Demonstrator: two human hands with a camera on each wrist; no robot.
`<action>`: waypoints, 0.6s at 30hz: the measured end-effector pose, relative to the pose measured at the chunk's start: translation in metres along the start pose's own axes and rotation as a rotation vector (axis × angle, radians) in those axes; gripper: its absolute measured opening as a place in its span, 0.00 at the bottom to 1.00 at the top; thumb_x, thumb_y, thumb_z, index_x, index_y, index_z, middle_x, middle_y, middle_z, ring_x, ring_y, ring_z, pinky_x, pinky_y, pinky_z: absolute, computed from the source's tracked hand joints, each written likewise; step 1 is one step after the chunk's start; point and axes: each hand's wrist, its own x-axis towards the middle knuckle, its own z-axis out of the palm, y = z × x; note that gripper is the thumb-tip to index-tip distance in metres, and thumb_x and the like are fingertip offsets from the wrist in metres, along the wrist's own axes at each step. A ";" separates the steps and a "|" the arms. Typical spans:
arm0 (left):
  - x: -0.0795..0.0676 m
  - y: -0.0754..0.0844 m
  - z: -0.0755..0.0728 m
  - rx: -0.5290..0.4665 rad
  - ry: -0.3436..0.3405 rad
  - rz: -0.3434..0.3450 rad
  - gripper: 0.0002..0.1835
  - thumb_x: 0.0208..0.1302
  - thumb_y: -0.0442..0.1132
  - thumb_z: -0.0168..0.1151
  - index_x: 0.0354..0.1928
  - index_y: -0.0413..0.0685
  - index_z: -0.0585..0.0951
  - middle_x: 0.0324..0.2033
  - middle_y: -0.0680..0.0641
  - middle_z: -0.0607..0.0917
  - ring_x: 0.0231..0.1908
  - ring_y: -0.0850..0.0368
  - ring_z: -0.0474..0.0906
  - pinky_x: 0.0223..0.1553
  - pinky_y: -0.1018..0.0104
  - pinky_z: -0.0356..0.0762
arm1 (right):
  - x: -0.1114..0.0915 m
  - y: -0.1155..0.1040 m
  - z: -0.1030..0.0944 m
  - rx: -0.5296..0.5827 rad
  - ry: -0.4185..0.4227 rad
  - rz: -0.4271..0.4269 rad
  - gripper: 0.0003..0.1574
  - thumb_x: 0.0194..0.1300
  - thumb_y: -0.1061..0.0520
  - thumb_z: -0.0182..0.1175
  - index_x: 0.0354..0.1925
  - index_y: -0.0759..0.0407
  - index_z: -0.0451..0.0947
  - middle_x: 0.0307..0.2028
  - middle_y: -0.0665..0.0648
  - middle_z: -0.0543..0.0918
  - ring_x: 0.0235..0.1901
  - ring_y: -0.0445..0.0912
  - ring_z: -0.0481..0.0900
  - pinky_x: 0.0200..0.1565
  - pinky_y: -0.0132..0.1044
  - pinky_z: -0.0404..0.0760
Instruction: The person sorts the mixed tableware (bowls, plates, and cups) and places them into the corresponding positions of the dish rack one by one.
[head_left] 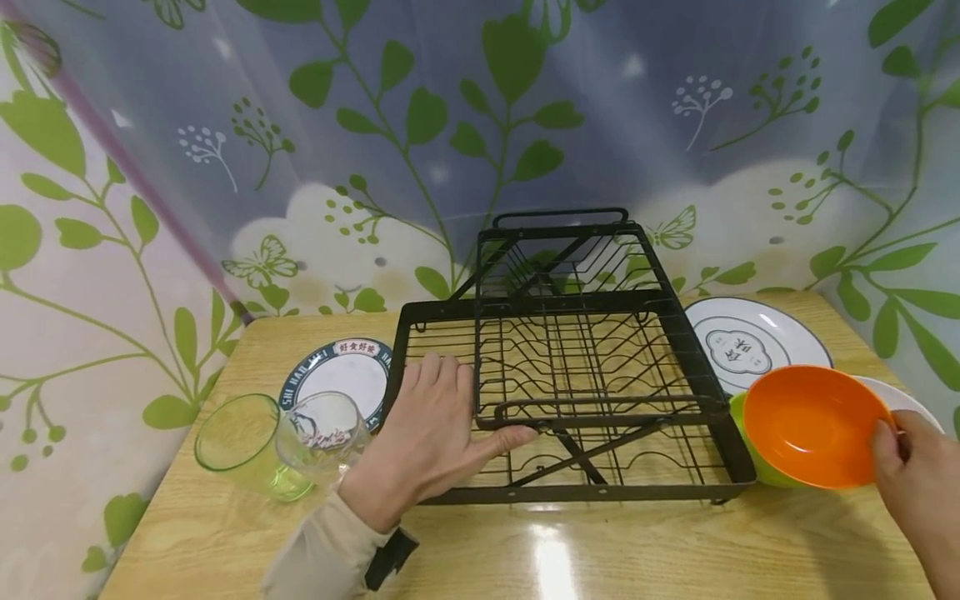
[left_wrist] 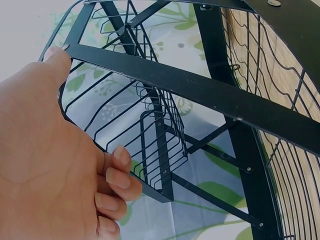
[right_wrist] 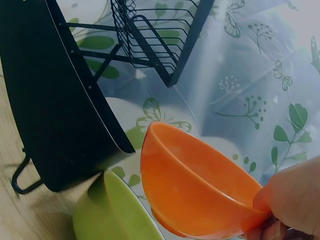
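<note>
A black two-tier wire dish rack (head_left: 600,492) stands mid-table. My left hand (head_left: 427,433) grips the front left corner of its upper tier (left_wrist: 165,75); the thumb lies along the front bar and the bent fingers are at the side. The pads' contact is partly hidden. At the right, my right hand (head_left: 918,483) pinches the rim of an orange bowl (head_left: 817,425), thumb on the inside. The bowl is tilted in the right wrist view. A green bowl (right_wrist: 110,215) sits beneath and beside it, against the rack's right end.
On the left are a green-tinted glass (head_left: 240,442), a clear glass mug (head_left: 322,433) and a dark-rimmed plate (head_left: 300,379). A white patterned plate (head_left: 780,325) lies behind the bowls, and another white plate (head_left: 896,396) is partly hidden. A leaf-printed curtain (head_left: 360,183) hangs behind.
</note>
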 end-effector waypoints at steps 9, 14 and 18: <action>0.000 0.000 -0.002 0.009 -0.043 0.004 0.43 0.56 0.81 0.23 0.30 0.47 0.66 0.29 0.47 0.68 0.35 0.50 0.62 0.42 0.59 0.62 | 0.004 -0.007 0.005 -0.108 0.027 -0.073 0.11 0.58 0.64 0.47 0.27 0.74 0.69 0.13 0.70 0.70 0.12 0.34 0.58 0.14 0.34 0.53; 0.000 0.000 -0.002 -0.003 -0.053 -0.003 0.40 0.58 0.81 0.31 0.30 0.47 0.66 0.29 0.47 0.67 0.35 0.50 0.61 0.41 0.60 0.62 | 0.003 -0.011 0.006 -0.143 0.049 -0.103 0.12 0.59 0.62 0.48 0.24 0.71 0.68 0.11 0.65 0.67 0.10 0.50 0.57 0.15 0.37 0.51; 0.001 0.000 -0.003 0.008 -0.062 -0.007 0.39 0.58 0.80 0.36 0.29 0.47 0.66 0.29 0.48 0.67 0.35 0.50 0.61 0.42 0.59 0.62 | 0.001 -0.015 0.007 -0.191 0.037 -0.087 0.12 0.61 0.62 0.48 0.25 0.71 0.69 0.12 0.64 0.67 0.10 0.51 0.58 0.16 0.37 0.52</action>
